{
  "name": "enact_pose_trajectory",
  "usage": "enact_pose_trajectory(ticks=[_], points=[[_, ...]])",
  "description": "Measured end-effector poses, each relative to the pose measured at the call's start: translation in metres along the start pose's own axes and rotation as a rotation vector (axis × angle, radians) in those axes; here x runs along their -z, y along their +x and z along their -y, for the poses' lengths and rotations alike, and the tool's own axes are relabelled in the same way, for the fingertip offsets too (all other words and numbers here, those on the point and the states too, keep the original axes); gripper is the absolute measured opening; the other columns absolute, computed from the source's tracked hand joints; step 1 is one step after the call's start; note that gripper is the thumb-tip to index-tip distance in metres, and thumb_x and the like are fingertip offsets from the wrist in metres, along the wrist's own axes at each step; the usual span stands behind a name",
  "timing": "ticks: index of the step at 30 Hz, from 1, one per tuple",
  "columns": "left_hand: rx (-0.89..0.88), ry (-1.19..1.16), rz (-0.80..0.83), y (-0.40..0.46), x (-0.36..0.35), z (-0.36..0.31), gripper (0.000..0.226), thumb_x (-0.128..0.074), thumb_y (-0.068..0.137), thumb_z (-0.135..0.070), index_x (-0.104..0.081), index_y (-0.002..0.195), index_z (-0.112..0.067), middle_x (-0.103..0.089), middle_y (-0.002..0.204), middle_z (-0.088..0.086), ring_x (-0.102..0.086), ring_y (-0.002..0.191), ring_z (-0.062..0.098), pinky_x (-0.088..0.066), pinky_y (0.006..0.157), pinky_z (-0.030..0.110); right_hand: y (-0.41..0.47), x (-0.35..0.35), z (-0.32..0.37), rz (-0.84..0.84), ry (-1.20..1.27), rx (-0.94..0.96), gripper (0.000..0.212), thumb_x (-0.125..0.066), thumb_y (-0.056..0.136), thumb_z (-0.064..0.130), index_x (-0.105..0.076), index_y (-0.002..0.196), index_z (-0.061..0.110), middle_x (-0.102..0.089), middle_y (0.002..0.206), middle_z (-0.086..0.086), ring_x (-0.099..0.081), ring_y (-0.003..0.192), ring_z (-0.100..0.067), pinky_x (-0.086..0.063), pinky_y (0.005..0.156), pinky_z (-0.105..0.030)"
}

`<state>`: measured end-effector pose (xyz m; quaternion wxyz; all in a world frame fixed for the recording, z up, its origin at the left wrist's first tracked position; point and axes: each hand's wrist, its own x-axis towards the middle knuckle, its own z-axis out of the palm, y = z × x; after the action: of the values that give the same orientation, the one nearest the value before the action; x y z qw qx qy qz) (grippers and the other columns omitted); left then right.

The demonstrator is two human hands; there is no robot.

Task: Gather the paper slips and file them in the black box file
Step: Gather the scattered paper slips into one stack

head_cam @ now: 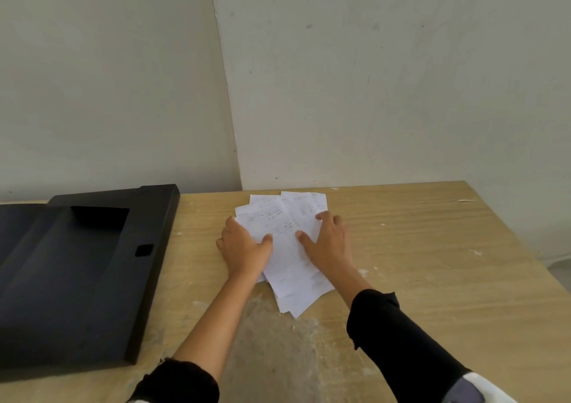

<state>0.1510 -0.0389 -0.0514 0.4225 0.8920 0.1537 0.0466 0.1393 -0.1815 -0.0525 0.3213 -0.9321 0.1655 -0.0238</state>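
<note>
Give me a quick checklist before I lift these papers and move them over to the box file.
1. Both hands on the papers: ok, left hand and right hand rest on the pile.
2. Pile squared up: not ok, sheets are fanned out with edges uneven.
3. Firm grip on the whole pile: cannot tell, hands lie flat on top.
4. Box file open: ok, lying open to the left.
5. Path across the table to the box: ok, nothing between.
</note>
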Motion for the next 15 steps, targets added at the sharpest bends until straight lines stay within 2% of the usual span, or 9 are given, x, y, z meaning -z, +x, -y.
enact_pose_trajectory(ticks=[2,5,7,10,12,15], points=[[0.006,-0.010,0.024,-0.003,-0.002,0.001,0.077,-0.077,0.065,-0.016,-0.034,0.128,-0.003,-0.047,0.130,0.016,-0.039,0.121,0.036,-0.033,0.101,0.042,0.001,0.004,0.002,-0.024,0.033,-0.034,0.063,-0.063,0.084,0.037,-0.034,0.133,0.009,-0.040,0.137,-0.013,-0.041,0.124,-0.028,-0.040,0.102,-0.039],[-0.028,-0.087,0.051,-0.007,-0.004,0.003,0.085,-0.080,0.057,-0.004,-0.035,0.129,-0.007,-0.045,0.130,0.013,-0.040,0.121,0.033,-0.039,0.093,0.037,0.002,0.005,0.005,0.043,-0.002,-0.075,0.071,-0.067,0.082,0.031,-0.029,0.136,0.005,-0.043,0.136,-0.016,-0.042,0.125,-0.031,-0.040,0.104,-0.041],[-0.036,-0.166,0.065,-0.010,-0.003,0.001,0.089,-0.079,0.056,0.004,-0.032,0.131,-0.007,-0.045,0.128,0.011,-0.044,0.119,0.028,-0.039,0.087,0.029,0.003,0.004,0.008,0.100,0.140,-0.114,0.062,-0.070,0.080,0.020,-0.035,0.129,0.004,-0.050,0.128,-0.014,-0.050,0.117,-0.030,-0.048,0.095,-0.039],[0.037,-0.296,0.106,-0.016,0.001,-0.003,0.098,-0.075,0.063,0.007,-0.017,0.141,-0.008,-0.051,0.114,0.007,-0.051,0.103,0.021,-0.040,0.077,0.029,0.003,0.008,0.010,0.151,0.278,-0.168,0.052,-0.070,0.079,0.015,-0.043,0.121,0.005,-0.056,0.119,-0.012,-0.057,0.108,-0.029,-0.051,0.081,-0.035],[0.111,-0.407,0.148,-0.018,0.005,-0.003,0.082,-0.071,0.068,0.010,-0.029,0.136,-0.009,-0.052,0.107,0.001,-0.053,0.099,0.019,-0.044,0.077,0.031,0.005,0.013,0.007,0.206,0.402,-0.164,0.048,-0.070,0.079,0.014,-0.045,0.119,0.009,-0.058,0.116,-0.010,-0.060,0.102,-0.027,-0.054,0.079,-0.038],[0.181,-0.594,0.224,-0.013,0.014,0.001,0.050,-0.068,0.071,0.009,-0.052,0.114,-0.010,-0.063,0.108,0.002,-0.061,0.102,0.025,-0.053,0.083,0.040,0.006,0.025,0.005,0.312,0.591,-0.159,0.049,-0.070,0.078,0.010,-0.043,0.118,0.012,-0.061,0.113,-0.008,-0.063,0.097,-0.027,-0.056,0.082,-0.045]])
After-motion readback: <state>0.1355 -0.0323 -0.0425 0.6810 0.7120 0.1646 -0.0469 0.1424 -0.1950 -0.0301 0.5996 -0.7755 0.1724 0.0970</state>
